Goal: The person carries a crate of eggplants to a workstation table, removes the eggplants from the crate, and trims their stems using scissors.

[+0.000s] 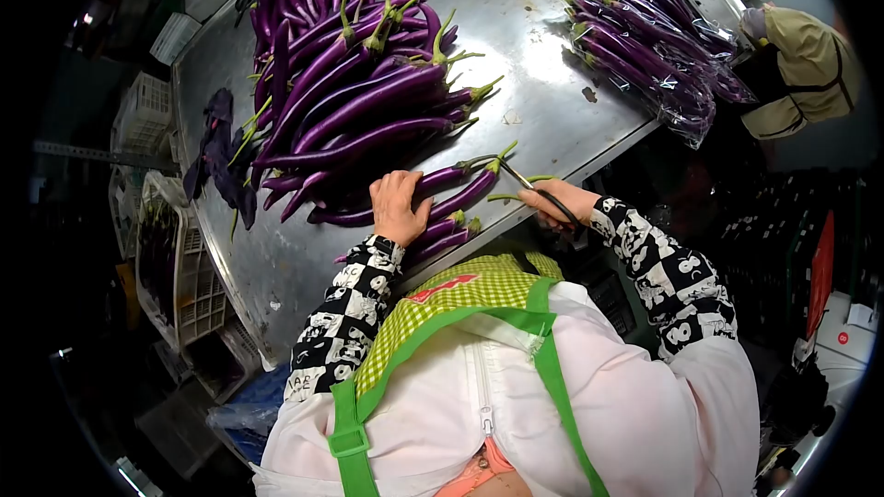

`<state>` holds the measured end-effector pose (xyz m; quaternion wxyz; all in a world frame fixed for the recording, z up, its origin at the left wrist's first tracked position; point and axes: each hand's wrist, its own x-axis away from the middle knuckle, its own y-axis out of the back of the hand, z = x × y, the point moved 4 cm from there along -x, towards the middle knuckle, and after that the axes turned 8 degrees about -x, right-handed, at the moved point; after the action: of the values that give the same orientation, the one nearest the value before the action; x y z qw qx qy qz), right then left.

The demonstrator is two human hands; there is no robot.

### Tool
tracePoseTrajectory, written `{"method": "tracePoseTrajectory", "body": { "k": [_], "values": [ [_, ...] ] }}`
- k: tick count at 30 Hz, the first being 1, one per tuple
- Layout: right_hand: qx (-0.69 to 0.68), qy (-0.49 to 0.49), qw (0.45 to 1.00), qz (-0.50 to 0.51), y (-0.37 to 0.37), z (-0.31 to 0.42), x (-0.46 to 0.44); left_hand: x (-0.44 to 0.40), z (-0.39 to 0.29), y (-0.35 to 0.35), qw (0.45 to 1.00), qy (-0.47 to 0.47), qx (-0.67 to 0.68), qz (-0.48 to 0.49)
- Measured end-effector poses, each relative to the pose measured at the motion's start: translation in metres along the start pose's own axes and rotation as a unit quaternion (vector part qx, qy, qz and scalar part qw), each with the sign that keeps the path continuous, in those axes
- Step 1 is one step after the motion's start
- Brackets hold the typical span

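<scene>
My left hand (398,209) lies over the ends of a few long purple eggplants (470,195) by the table's near edge, fingers curled down on them. In my right hand (556,200) is a pair of scissors (517,175) with black handles. Its blades reach the green stem (502,160) of an eggplant; whether they are closed on it I cannot tell. A cut-looking piece of green stem lies beside the blades. Shorter-stemmed eggplants (446,242) rest nearer my apron. Beyond my left hand rises a large heap of loose eggplants (368,110).
The metal table (525,115) bears bundles of eggplants in clear plastic (635,51) at the far right. Dark, wilted-looking purple material (221,152) lies at the left edge. White crates (198,281) stand left of the table. A person's beige-clothed part (810,60) shows at the right.
</scene>
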<state>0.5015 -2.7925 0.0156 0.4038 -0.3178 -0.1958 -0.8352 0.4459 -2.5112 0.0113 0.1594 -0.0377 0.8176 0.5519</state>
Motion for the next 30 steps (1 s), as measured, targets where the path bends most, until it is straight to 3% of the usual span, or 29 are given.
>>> {"method": "tracePoseTrajectory", "body": {
  "k": [1,3,4,9,11,12,13,15,20,30],
  "values": [
    [0.000,0.001,1.000,-0.001,0.001,-0.003,-0.002,0.000,0.000,0.001,1.000,0.004,0.005,0.007],
    [0.238,0.144,0.955,-0.107,0.005,0.008,-0.004,-0.001,-0.001,0.002,1.000,0.010,0.008,-0.002],
    [0.234,0.101,0.961,-0.110,0.004,0.013,0.002,0.000,0.000,0.000,1.000,0.009,0.009,0.008],
    [0.271,0.123,0.948,-0.112,-0.003,0.016,0.012,0.003,0.001,-0.003,0.998,0.030,0.015,0.054],
    [0.008,-0.002,0.997,-0.076,-0.008,0.022,0.022,0.003,0.002,-0.005,0.998,0.034,0.019,0.049],
    [-0.101,0.013,0.993,-0.056,-0.015,0.023,0.018,0.003,0.002,-0.005,0.998,0.039,0.025,0.046],
    [-0.103,0.013,0.993,-0.055,-0.018,0.024,0.017,0.004,0.002,-0.005,0.998,0.039,0.024,0.048],
    [-0.244,-0.057,0.967,0.051,-0.035,0.029,0.017,0.004,0.001,-0.006,0.998,0.044,0.026,0.039],
    [-0.197,-0.060,0.977,0.050,-0.048,0.027,-0.019,0.004,0.002,-0.005,0.997,0.043,0.037,0.047],
    [-0.110,-0.013,0.993,0.051,-0.041,0.027,-0.005,0.001,0.001,-0.002,0.996,0.019,0.042,0.073]
  ]
}}
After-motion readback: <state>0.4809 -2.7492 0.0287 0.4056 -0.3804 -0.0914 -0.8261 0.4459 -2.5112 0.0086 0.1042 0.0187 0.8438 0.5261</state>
